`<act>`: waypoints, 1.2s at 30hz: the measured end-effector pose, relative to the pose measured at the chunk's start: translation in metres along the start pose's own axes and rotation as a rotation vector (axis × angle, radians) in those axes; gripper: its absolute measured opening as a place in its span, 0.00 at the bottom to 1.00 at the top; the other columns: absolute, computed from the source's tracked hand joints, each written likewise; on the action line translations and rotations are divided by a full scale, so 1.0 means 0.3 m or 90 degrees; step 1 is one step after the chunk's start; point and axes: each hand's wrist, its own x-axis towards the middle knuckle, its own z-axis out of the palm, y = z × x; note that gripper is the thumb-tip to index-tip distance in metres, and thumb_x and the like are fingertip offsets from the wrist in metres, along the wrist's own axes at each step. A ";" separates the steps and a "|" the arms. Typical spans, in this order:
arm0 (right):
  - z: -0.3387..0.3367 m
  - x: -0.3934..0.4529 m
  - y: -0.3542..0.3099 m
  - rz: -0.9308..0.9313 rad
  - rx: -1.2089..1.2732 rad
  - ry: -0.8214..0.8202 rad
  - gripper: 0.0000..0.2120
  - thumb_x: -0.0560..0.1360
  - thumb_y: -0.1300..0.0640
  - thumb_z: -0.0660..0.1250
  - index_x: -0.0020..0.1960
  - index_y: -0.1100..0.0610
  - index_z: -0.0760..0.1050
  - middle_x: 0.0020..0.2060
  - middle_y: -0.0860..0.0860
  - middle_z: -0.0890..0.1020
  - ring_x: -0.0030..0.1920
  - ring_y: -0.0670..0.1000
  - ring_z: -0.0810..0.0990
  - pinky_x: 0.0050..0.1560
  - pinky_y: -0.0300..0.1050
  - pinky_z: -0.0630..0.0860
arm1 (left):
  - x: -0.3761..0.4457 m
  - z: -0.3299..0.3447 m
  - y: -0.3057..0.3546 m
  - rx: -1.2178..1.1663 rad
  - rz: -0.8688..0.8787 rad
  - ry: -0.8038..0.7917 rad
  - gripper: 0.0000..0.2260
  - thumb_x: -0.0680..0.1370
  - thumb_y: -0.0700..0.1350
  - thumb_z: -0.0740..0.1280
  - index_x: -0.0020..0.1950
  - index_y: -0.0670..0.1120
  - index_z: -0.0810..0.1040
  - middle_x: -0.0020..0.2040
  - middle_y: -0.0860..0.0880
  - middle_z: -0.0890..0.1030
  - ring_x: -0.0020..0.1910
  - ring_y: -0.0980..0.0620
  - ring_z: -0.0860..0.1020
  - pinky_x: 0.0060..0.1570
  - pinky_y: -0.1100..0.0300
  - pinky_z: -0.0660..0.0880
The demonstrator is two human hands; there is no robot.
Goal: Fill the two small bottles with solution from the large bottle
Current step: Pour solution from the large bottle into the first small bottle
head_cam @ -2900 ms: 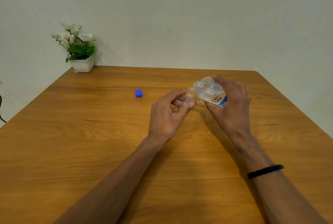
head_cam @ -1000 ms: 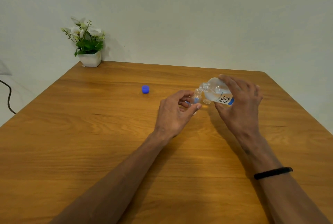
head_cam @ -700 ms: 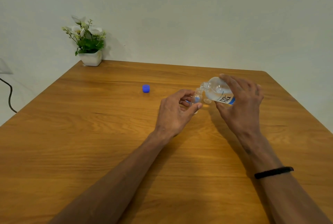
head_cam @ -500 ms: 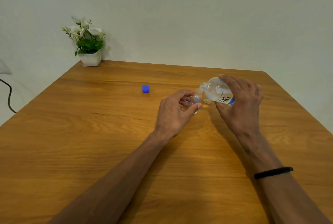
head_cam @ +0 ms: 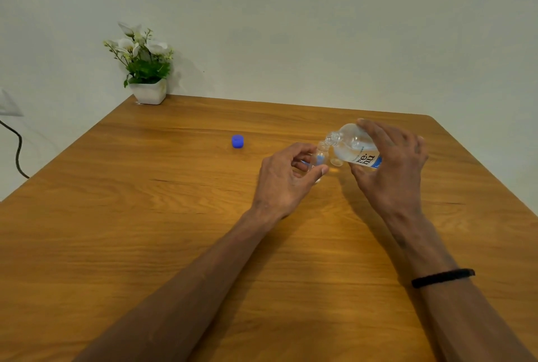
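Pouring looks under way: the right hand [head_cam: 390,169] has its grip clamped on the tilted large bottle [head_cam: 353,146], neck over a small bottle [head_cam: 319,158] pinched in the left hand [head_cam: 286,178] above the tabletop [head_cam: 145,216]; its fill level is unclear, and the second small bottle isn't clearly visible

The wooden table [head_cam: 145,245] lies bare across its near half and left side, open to any approach. A blue cap [head_cam: 237,141] stands alone mid-table. A potted plant [head_cam: 144,70] blocks the far left corner. Right of centre, both forearms cross the surface.
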 end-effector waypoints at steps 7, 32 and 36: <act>0.001 -0.001 0.003 -0.004 -0.002 0.005 0.40 0.66 0.60 0.84 0.75 0.50 0.75 0.68 0.52 0.81 0.69 0.60 0.75 0.76 0.73 0.61 | 0.000 -0.001 0.000 -0.001 -0.001 -0.002 0.19 0.76 0.50 0.78 0.65 0.48 0.83 0.52 0.55 0.86 0.47 0.64 0.82 0.43 0.73 0.78; -0.004 0.000 0.000 -0.008 -0.009 0.008 0.39 0.66 0.61 0.84 0.75 0.50 0.75 0.68 0.52 0.80 0.70 0.60 0.75 0.76 0.73 0.60 | 0.000 -0.002 0.005 0.009 0.002 -0.010 0.20 0.76 0.51 0.78 0.66 0.48 0.82 0.52 0.57 0.84 0.47 0.65 0.82 0.43 0.73 0.79; -0.004 0.001 0.001 -0.008 -0.010 0.007 0.39 0.66 0.60 0.84 0.75 0.50 0.75 0.68 0.52 0.80 0.70 0.60 0.75 0.76 0.73 0.60 | -0.001 -0.002 0.006 0.010 0.005 -0.010 0.20 0.76 0.51 0.78 0.66 0.48 0.82 0.52 0.56 0.85 0.46 0.67 0.81 0.44 0.74 0.79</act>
